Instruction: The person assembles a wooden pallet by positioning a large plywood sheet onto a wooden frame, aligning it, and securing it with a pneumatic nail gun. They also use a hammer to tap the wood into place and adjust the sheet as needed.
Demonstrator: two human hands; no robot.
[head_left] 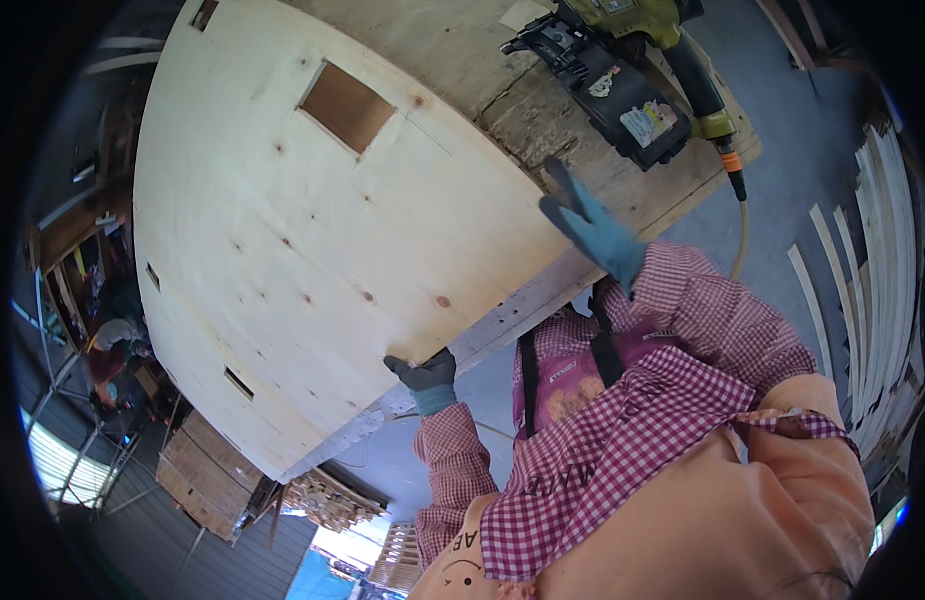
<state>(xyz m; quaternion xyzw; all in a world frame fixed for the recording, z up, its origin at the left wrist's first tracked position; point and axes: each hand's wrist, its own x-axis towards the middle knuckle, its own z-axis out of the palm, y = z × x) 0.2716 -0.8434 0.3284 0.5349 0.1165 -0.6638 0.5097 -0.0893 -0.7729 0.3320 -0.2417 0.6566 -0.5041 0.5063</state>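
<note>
A large pale plywood panel (313, 250) with several rectangular cut-outs lies on a wooden workbench (423, 50). My left hand (428, 382), in a grey-blue work glove, grips the panel's near edge, with the thumb lying over its top. My right hand (595, 228), gloved alike, is held at the panel's right corner with its fingers spread and nothing in them. From this view I cannot tell whether it touches the wood. Beyond it, a green and black coil nail gun (633, 90) rests on the bench.
An air hose (743, 235) runs down from the nail gun past the bench edge. Long thin wood strips (863, 290) lie on the floor at right. A brown board (211, 470) and stacked wood pieces (333, 498) are at lower left. Another person (113, 350) is at far left.
</note>
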